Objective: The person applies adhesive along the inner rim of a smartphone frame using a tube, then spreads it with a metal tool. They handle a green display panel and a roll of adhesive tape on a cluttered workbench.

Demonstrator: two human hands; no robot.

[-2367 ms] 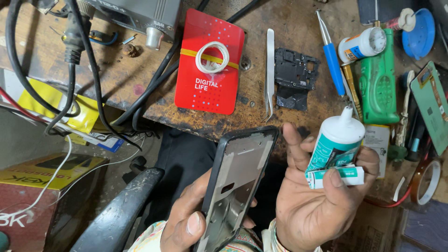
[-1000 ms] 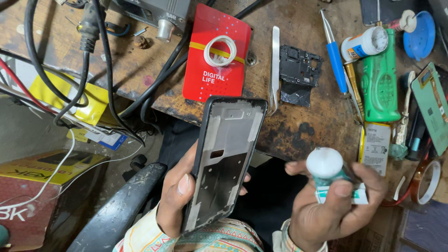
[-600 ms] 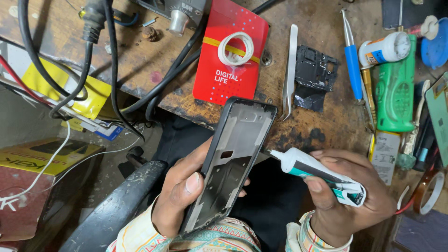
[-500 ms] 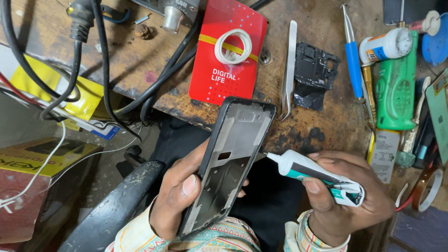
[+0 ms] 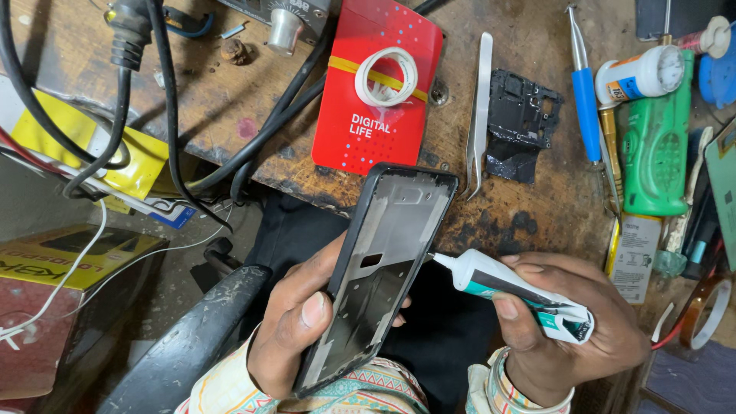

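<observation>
Left hand (image 5: 295, 337) grasps the frame (image 5: 383, 261); right hand (image 5: 571, 330) grasps the tube (image 5: 510, 290). Keep nozzle on the edge, squeeze lightly.

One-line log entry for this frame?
left hand: holds phone frame | right hand: holds glue tube, nozzle at frame's right edge | bench: tweezers

A worn wooden bench (image 5: 230, 115) fills the upper frame, its top scorched and stained. At centre top lies a red box (image 5: 379, 88) with a white ring (image 5: 389, 75) banded onto it. Just right of it lie steel tweezers (image 5: 479, 107), then a black phone part (image 5: 524, 123). Further right come a blue screwdriver (image 5: 584, 100), a white bottle (image 5: 640, 77) and a green case (image 5: 655, 153). Black cables (image 5: 169, 100) cross the upper left over yellow packaging (image 5: 46, 138). A tape roll (image 5: 709, 310) sits at the lower right edge.
</observation>
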